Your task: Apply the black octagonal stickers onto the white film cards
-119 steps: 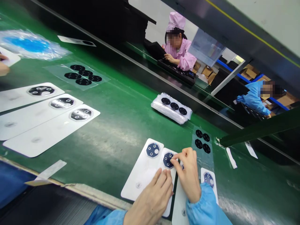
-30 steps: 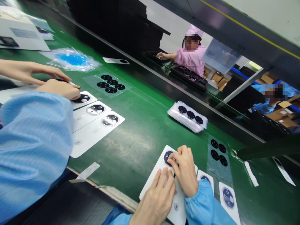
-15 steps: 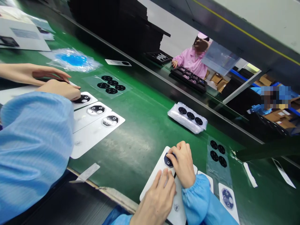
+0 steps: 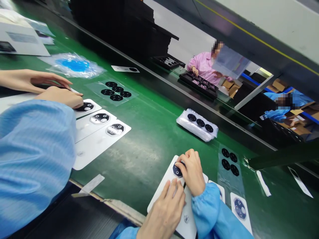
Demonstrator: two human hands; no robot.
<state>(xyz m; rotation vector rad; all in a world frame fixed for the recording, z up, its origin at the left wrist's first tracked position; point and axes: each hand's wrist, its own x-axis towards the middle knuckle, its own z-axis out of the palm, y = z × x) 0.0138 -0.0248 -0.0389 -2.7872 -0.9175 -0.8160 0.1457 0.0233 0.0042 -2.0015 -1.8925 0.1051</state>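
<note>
My left hand lies with its fingers stretched out on a white phone back panel, which is on the green bench. Above it, my right hand is pinched, thumb and fingertips at the edge of the dark camera-lens sticker at the panel's upper end. The fingertips partly cover that sticker. Under my right wrist lies a second white panel. Further right is another phone back panel with a dark lens piece.
At left, a co-worker's hands and blue sleeve are over several white panels. Black lens stickers lie on clear sheets; others top a wrapped stack. A green post crosses at right. Two people sit beyond the bench.
The view has shifted slightly. My hands keep nearly the same pose on the panel. The far person in pink has changed posture and moved their hands.
</note>
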